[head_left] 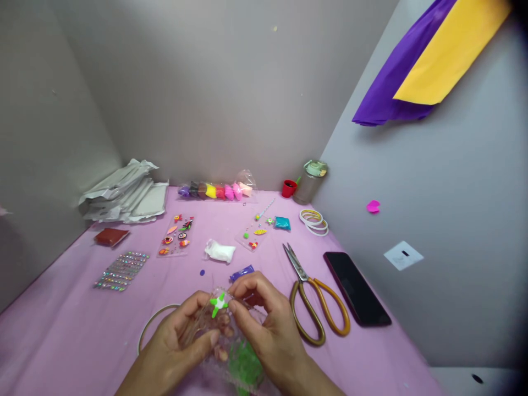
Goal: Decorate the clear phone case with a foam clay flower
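Observation:
Between my two hands, near the front of the table, is a clear plastic piece [218, 342]; its full shape is hard to make out. A green-and-white star-shaped decoration [218, 304] sits at its upper edge. My left hand [177, 338] grips the plastic from the left, with fingers behind and thumb in front. My right hand [274, 330] pinches the upper right edge, thumb and forefinger close beside the star. Low down, a bright green mass [245, 364] shows in or behind the plastic; I cannot tell which. A ring-shaped roll [149, 324] lies partly hidden behind my left hand.
Scissors [307, 286] and a phone [357, 289] lie to the right. Sticker sheets [177, 236], a gem strip sheet [122, 270], a white packet [220, 251] and tape rolls [313, 220] are spread around. Clay packs [216, 191], white pouches [124, 195] and a jar [311, 181] stand along the back.

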The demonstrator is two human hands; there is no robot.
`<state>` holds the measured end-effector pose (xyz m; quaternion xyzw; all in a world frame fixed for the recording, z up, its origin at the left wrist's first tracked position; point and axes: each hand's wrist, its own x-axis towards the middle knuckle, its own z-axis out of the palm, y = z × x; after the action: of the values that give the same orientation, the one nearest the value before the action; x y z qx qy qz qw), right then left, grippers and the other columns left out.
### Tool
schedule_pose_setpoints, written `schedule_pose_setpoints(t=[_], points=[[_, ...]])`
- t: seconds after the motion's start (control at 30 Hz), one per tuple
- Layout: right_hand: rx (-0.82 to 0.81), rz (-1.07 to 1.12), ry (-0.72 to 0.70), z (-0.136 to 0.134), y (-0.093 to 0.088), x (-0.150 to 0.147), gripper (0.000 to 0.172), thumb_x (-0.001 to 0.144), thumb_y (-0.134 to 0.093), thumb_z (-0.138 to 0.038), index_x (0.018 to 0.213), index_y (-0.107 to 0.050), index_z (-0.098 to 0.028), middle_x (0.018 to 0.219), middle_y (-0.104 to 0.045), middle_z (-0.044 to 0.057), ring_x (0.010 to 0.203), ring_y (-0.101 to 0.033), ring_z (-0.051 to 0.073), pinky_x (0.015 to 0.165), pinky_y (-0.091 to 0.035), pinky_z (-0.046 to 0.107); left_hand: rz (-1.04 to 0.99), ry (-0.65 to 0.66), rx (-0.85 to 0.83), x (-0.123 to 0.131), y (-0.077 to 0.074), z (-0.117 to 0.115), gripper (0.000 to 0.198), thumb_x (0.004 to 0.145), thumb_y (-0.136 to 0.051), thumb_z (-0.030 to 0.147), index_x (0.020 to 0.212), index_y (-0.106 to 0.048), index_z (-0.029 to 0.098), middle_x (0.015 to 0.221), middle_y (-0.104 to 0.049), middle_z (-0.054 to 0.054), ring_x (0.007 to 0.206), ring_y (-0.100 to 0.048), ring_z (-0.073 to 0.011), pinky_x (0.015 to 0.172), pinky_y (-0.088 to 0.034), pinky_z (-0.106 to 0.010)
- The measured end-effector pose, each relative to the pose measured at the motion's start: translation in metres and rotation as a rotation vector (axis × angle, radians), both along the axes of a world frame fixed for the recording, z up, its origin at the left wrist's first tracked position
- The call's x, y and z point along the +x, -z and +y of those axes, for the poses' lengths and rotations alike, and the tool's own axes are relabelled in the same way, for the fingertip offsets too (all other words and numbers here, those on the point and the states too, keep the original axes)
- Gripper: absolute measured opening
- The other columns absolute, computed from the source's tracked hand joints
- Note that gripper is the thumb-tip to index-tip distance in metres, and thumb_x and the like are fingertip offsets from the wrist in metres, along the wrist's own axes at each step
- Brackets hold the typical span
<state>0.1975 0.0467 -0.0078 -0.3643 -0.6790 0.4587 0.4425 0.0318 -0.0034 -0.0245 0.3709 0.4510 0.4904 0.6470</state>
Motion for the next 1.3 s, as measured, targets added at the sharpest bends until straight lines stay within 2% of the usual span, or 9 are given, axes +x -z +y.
schedule_pose_setpoints(t=[0.7,0.87,1.0,1.13,1.3], points=[[0.023,0.002,-0.004,-0.0025,-0.0026,-0.0009,0.010,0.088,-0.062,-0.012,0.083,-0.059,-0.020,0.083,-0.064,0.001,0.074,-0.062,0.014,0.067,-0.050,0.025,-0.003,0.002,0.001,0.0001,-0.0019,-0.0002,0.023,0.075,-0.083,0.038,0.090,-0.072,0.024,0.081,-0.068,0.001,0.069,-0.065,-0.0164,0.068,-0.053,-0.025],[0.050,-0.017,-0.006,-0.0009,-0.0024,0.0011,0.009,0.091,-0.058,-0.013,0.085,-0.061,-0.019,0.085,-0.064,0.002,0.077,-0.062,0.015,0.070,-0.050,0.026,-0.050,0.015,-0.006,0.0008,-0.0024,0.0002,0.027,0.075,-0.083,0.039,0.094,-0.073,0.023,0.082,-0.068,0.000,0.073,-0.064,-0.0179,0.067,-0.055,-0.026],[0.162,-0.053,0.003,-0.0023,-0.0028,0.0029,0.014,0.093,-0.054,-0.010,0.093,-0.064,-0.019,0.091,-0.066,0.004,0.085,-0.064,0.016,0.073,-0.051,0.026,-0.056,0.025,-0.025,-0.0016,-0.0033,0.0006,0.028,0.075,-0.082,0.042,0.092,-0.071,0.022,0.083,-0.069,-0.001,0.074,-0.064,-0.0186,0.067,-0.054,-0.027],[0.401,-0.099,0.001,-0.0044,-0.0009,0.0034,0.020,0.092,-0.056,-0.005,0.106,-0.065,-0.017,0.106,-0.066,0.010,0.099,-0.065,0.018,0.081,-0.054,0.026,-0.001,0.046,-0.001,-0.0059,-0.0020,0.0015,0.023,0.079,-0.079,0.039,0.091,-0.068,0.022,0.081,-0.066,0.000,0.074,-0.063,-0.0174,0.070,-0.054,-0.027],[0.514,-0.139,0.030,-0.0044,0.0009,0.0033,0.018,0.090,-0.060,-0.002,0.103,-0.068,-0.013,0.102,-0.067,0.013,0.095,-0.068,0.019,0.082,-0.057,0.027,0.026,0.060,0.027,-0.0081,0.0038,0.0017,0.019,0.082,-0.076,0.037,0.094,-0.068,0.024,0.082,-0.065,0.001,0.075,-0.063,-0.0181,0.071,-0.054,-0.027]])
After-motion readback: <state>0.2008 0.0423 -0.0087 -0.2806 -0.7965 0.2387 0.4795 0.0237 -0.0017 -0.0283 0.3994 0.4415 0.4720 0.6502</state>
